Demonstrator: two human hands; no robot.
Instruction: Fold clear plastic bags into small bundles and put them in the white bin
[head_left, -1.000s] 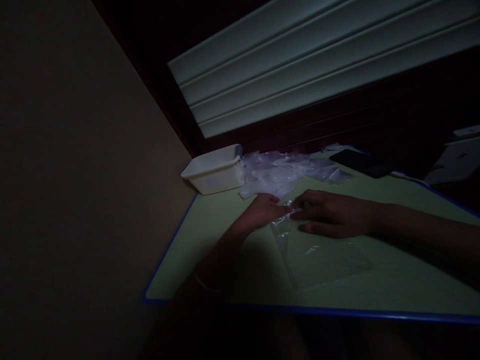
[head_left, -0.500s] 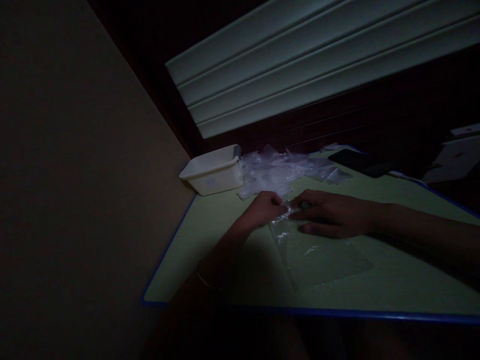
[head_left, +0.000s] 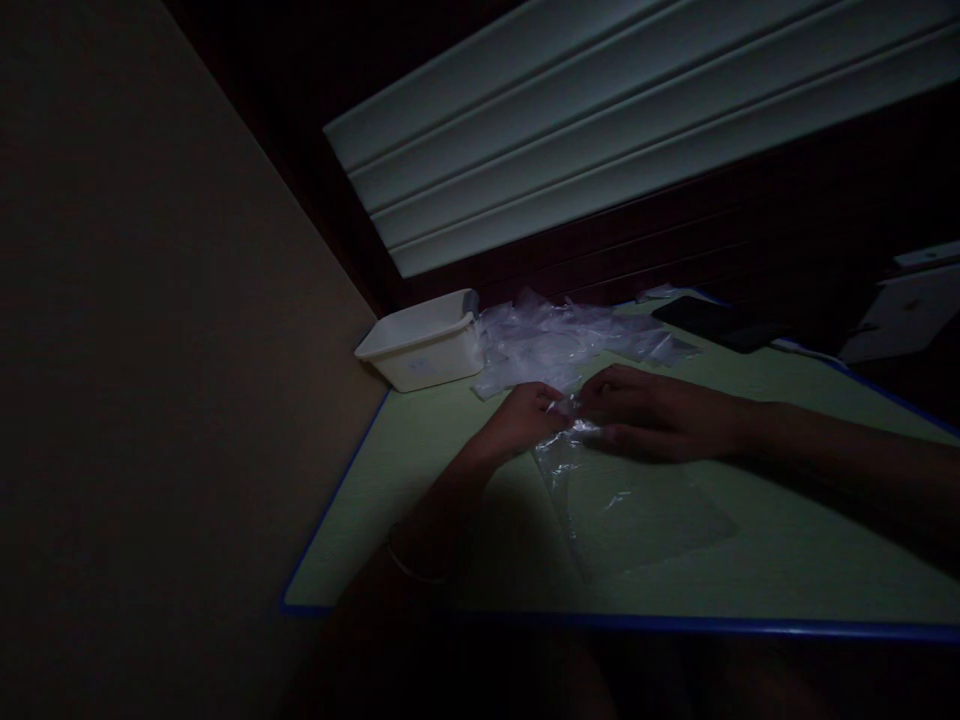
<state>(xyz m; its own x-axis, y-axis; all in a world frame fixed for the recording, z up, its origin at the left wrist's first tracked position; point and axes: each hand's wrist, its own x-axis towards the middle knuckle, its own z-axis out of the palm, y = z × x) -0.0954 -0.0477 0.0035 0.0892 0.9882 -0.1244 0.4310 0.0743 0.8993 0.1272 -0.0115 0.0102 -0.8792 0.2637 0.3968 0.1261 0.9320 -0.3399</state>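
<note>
A clear plastic bag point(head_left: 637, 510) lies flat on the light green table point(head_left: 450, 500), its top end bunched between my hands. My left hand point(head_left: 529, 415) pinches the bag's upper left end, fingers closed on the film. Close beside it on the right, my right hand point(head_left: 645, 412) has its fingers drawn together on the same crumpled end. Behind both hands spreads a loose pile of clear plastic bags point(head_left: 555, 335).
A white plastic bin point(head_left: 431, 350) stands at the back left, against the wall. A dark flat object point(head_left: 716, 322) and a white cable point(head_left: 810, 352) lie at the back right. Blue edging point(head_left: 675, 626) runs along the table's front.
My right hand's fingers have closed in on the bag's end, where before they were more spread. My left hand has stayed nearly in place, still pinching.
</note>
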